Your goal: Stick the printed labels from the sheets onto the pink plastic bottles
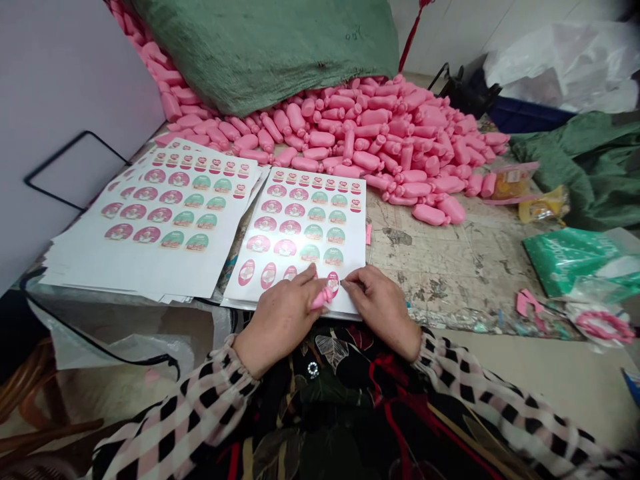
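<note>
My left hand (285,310) is closed around a small pink plastic bottle (323,298), whose neck end pokes out past the fingers. The hand rests over the lower part of a white sticker sheet (305,267). At the sheet's lower right, the thumb and forefinger of my right hand (377,300) are pinched at the edge of an oval pink sticker (333,283). Whether that sticker has come off its backing is hard to see. Rows of pink, green and red-heart stickers cover the sheet, with part of the bottom row hidden by my left hand.
A second stack of sticker sheets (150,263) lies to the left. Behind is a large heap of pink bottles (370,133) under a green woven sack (280,47). On the right are a green package (575,260), a yellow pouch (545,205) and a pink ring (605,327).
</note>
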The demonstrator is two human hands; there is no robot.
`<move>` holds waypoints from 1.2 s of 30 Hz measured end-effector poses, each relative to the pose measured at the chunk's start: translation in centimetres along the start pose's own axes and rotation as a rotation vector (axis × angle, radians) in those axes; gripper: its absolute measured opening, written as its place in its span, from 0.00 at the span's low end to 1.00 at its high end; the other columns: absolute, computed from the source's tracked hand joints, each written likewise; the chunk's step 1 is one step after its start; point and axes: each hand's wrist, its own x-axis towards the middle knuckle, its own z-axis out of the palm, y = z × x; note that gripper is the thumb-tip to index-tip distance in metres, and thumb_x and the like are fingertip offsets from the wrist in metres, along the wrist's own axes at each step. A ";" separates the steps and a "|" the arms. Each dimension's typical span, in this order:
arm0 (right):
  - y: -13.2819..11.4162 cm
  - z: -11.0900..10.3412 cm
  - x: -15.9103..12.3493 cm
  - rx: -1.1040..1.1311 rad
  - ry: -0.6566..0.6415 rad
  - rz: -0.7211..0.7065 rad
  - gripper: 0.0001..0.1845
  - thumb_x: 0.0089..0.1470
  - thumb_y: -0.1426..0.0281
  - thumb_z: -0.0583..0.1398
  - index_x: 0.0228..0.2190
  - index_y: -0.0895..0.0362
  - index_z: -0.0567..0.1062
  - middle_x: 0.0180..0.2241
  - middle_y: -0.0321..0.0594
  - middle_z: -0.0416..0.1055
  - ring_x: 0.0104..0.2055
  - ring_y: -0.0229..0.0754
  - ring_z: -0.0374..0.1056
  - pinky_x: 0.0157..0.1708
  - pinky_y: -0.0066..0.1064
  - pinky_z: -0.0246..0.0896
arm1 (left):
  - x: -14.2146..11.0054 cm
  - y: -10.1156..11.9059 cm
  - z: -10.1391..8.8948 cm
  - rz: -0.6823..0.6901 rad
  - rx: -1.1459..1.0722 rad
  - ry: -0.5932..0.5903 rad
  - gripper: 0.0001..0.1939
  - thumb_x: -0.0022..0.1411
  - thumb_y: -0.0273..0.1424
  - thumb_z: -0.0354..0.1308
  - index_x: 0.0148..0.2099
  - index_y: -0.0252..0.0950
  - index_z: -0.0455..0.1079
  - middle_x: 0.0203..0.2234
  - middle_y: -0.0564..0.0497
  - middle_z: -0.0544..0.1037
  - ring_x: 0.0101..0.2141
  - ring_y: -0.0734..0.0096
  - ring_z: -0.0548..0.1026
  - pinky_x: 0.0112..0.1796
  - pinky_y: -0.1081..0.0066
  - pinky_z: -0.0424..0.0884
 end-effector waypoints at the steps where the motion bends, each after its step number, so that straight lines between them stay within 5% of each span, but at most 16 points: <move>1: -0.1 -0.1 0.2 -0.007 -0.011 0.010 0.10 0.57 0.63 0.55 0.30 0.53 0.73 0.32 0.35 0.71 0.33 0.38 0.66 0.30 0.29 0.52 | -0.2 0.1 0.0 0.039 0.020 -0.029 0.22 0.60 0.36 0.55 0.57 0.49 0.63 0.61 0.46 0.60 0.46 0.55 0.73 0.41 0.58 0.71; 8: -1.1 -0.7 1.0 -0.123 -0.028 0.086 0.11 0.52 0.59 0.59 0.26 0.52 0.73 0.28 0.32 0.71 0.29 0.37 0.64 0.26 0.29 0.46 | -1.1 1.3 0.4 0.077 0.200 -0.103 0.33 0.60 0.32 0.54 0.64 0.56 0.49 0.63 0.38 0.50 0.43 0.53 0.73 0.39 0.55 0.70; 13: -2.2 -0.9 0.6 -0.266 0.047 -0.066 0.11 0.55 0.63 0.56 0.25 0.54 0.72 0.28 0.34 0.69 0.30 0.37 0.63 0.26 0.30 0.45 | -0.9 1.4 0.6 0.060 0.238 -0.113 0.33 0.61 0.34 0.52 0.65 0.56 0.45 0.63 0.36 0.50 0.41 0.52 0.74 0.37 0.55 0.70; 18: -2.8 -1.3 0.4 -0.282 0.063 -0.111 0.11 0.55 0.63 0.57 0.25 0.54 0.72 0.27 0.36 0.69 0.30 0.38 0.63 0.26 0.30 0.45 | -0.8 1.5 0.7 0.062 0.211 -0.113 0.31 0.61 0.33 0.51 0.64 0.55 0.48 0.64 0.35 0.49 0.39 0.51 0.74 0.36 0.54 0.69; 26: -2.1 -3.4 1.6 -0.004 0.153 -0.014 0.11 0.51 0.61 0.61 0.23 0.54 0.74 0.28 0.35 0.71 0.29 0.37 0.64 0.27 0.29 0.52 | -1.1 0.9 0.6 0.080 0.043 -0.084 0.27 0.61 0.31 0.52 0.61 0.57 0.57 0.64 0.40 0.49 0.44 0.51 0.73 0.42 0.51 0.67; 30: -0.8 -4.6 2.0 0.259 0.250 0.037 0.12 0.47 0.59 0.63 0.24 0.55 0.74 0.26 0.35 0.71 0.27 0.36 0.62 0.27 0.29 0.54 | -1.6 0.6 -1.2 -0.003 -0.428 0.065 0.23 0.60 0.37 0.55 0.58 0.50 0.62 0.55 0.45 0.67 0.49 0.56 0.69 0.49 0.55 0.64; 33: -1.0 -4.8 1.7 0.535 0.246 0.067 0.13 0.45 0.59 0.65 0.25 0.56 0.73 0.25 0.35 0.70 0.26 0.36 0.61 0.26 0.28 0.55 | -1.1 0.7 -2.1 -0.247 -1.136 0.154 0.23 0.60 0.46 0.52 0.54 0.42 0.64 0.41 0.47 0.75 0.37 0.66 0.72 0.37 0.66 0.70; 36: -2.4 -4.2 1.1 0.702 0.158 0.066 0.13 0.44 0.60 0.66 0.24 0.57 0.73 0.24 0.35 0.70 0.26 0.35 0.61 0.26 0.28 0.56 | -0.1 1.1 -2.1 -0.414 -1.828 0.075 0.24 0.62 0.50 0.45 0.50 0.38 0.66 0.33 0.48 0.74 0.27 0.74 0.70 0.27 0.73 0.68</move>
